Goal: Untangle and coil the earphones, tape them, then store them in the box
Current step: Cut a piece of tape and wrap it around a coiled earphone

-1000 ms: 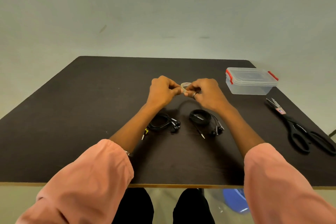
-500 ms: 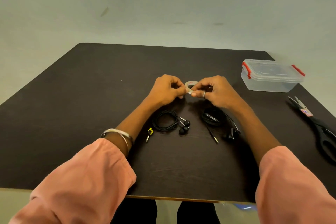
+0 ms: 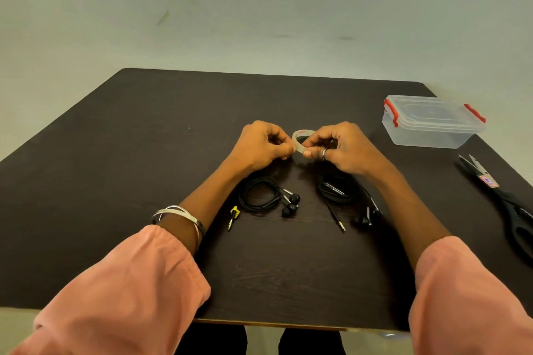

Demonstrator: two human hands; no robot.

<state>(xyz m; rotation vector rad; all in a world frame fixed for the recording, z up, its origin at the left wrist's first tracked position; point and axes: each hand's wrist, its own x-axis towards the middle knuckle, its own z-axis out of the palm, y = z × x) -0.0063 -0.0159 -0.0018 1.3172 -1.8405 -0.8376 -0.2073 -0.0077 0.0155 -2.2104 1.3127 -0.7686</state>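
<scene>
While pinched between both hands' fingers (image 3: 284,150), tape roll (image 3: 300,138)

Bare room: dark wooden table (image 3: 115,181) against plain pale wall (image 3: 259,8).

1. Two coiled earphone sets lie side by side near the middle of the desk (image 3: 115,181): the left earphones (image 3: 266,196) and the right earphones (image 3: 343,196).
2. A tape roll (image 3: 300,140) is just beyond them.
3. The box (image 3: 429,124) sits far right.
4. The scissors (image 3: 507,204) lie nearer, along the right edge.
</scene>
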